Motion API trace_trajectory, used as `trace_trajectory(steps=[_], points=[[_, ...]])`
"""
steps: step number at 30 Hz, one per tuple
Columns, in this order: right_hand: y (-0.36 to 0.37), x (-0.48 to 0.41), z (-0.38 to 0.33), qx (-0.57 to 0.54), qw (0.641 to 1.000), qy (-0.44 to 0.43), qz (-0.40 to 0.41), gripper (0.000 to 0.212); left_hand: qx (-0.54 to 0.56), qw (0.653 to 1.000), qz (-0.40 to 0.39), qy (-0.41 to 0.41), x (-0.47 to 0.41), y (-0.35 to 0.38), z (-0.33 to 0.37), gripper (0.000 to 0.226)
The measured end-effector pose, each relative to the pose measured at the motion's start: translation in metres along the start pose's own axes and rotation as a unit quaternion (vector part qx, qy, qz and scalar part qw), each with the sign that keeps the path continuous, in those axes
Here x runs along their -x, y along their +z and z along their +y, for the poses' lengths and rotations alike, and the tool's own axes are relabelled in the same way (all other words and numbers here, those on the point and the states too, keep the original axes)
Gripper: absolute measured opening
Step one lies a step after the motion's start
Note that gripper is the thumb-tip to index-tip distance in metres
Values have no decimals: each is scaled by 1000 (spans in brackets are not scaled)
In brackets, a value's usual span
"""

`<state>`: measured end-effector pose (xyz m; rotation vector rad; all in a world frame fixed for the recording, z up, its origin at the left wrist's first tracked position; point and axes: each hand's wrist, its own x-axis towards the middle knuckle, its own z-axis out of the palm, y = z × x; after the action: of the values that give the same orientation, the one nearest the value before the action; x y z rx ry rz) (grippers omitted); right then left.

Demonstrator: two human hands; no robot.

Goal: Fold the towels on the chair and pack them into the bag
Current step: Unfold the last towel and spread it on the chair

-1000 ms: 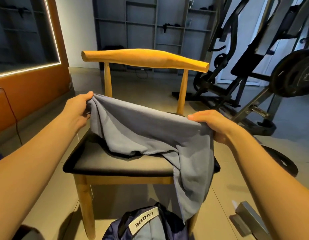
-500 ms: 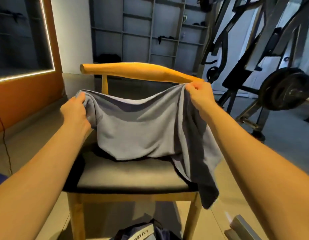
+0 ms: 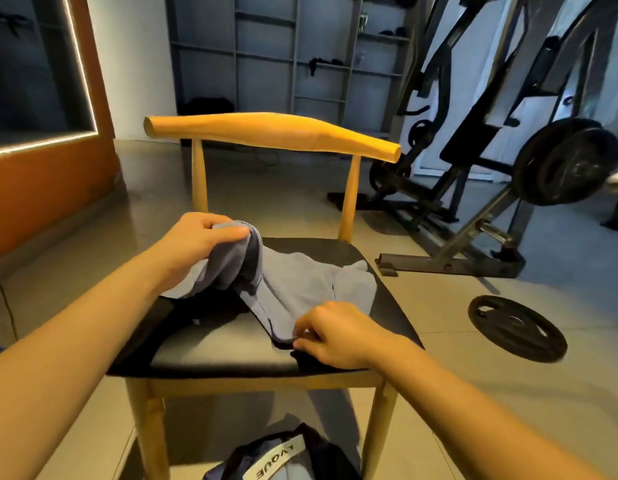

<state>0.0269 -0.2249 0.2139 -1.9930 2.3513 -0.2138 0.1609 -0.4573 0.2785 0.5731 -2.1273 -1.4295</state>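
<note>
towel (image 3: 300, 282) on black chair seat (image 3: 214, 355), tiled floor (image 3: 508, 410), weight plate (image 3: 517, 327), gym machine (image 3: 439, 265)

My left hand (image 3: 196, 244) is raised, fingers curled round the towel (image 3: 300, 282); my right hand (image 3: 335, 332) sits lower, pinching its edge; both forearms extended.

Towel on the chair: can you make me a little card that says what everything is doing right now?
towel: grey-blue, partly lying on the seat, one end raised
left hand: grips the raised, bunched end
right hand: pinches the towel's edge near the seat's front
chair: wooden frame, black seat
bag: on the floor below the chair's front, partly out of frame
weight plate: flat on the floor, right of the chair
</note>
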Motion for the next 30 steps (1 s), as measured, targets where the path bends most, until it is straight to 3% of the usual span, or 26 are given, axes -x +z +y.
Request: trace_trajectory(steps=[3,6,8,10,13,16,18,24,28,30], points=[[-11,4,0,-109,993,24,-46,30,-78,995,-57,4,14,10,3,26],[-23,3,42,-226,955,161,103,28,-100,990,-95,-12,23,20,10,21],[-25,2,80,-204,917,278,198,26,-98,990,-104,-16,26,26,13,19],[-24,-1,100,-197,886,353,227,27,-89,990,-108,-23,25,34,16,16],[-24,-19,94,-191,895,340,217,33,-127,983,-131,-34,25,43,21,18],[-21,-40,76,-65,927,331,165,39,-135,974,-178,-23,27,49,26,15],[-16,-46,72,15,929,340,143,43,-123,972,-200,-14,29,54,28,8],[-6,-50,79,93,936,318,121,20,-100,978,-183,-4,30,58,31,14],[-16,-45,93,-63,927,341,143,26,-116,974,-193,-1,32,57,32,20],[-26,-39,99,-222,892,341,197,28,-129,972,-195,1,33,59,32,22]])
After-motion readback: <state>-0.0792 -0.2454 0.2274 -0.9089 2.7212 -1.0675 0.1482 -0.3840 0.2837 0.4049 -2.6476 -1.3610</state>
